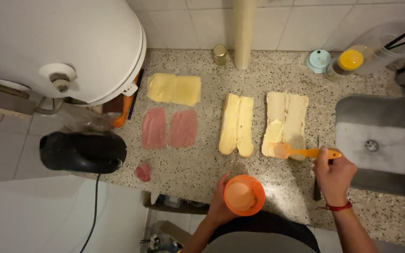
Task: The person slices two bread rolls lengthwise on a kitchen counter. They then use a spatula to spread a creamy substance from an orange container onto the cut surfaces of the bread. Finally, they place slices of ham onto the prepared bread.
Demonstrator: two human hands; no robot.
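Nearest to us, at 6 o'clock, our left hand [219, 206] is wrapped around a round orange plastic cup [244, 195], fingers curled shut on its side, cup upright with the mouth up, so the pale spread inside stays reachable. At 4 o'clock our right hand [333, 175], red cord at the wrist, is closed in a pinch grip on the handle end of an orange plastic spatula [301, 152]. The blade points toward 9 o'clock and lies flat on the lower end of a split white bread roll [285, 122], cut face up. That low angle suits smearing. The roll's lower left part looks already coated; the upper part we cannot judge.

Just beside it toward 9 o'clock lies a second opened roll [236, 124], also cut side up, apart from the first. Further toward 9: two pink ham slices [169, 128] side by side, flat on the speckled stone counter [277, 77], with yellow cheese slices [174, 89] just above them at 11 o'clock, all laid out singly, easy to pick. A small ham scrap [143, 172] sits near the counter edge.

At 3 o'clock a steel sink [380, 140]. At 1 o'clock a yellow-capped bottle [348, 62] and a pale blue lid [318, 60]. At 9 o'clock a black appliance [83, 152]; a white tank [62, 47] hangs at 10.
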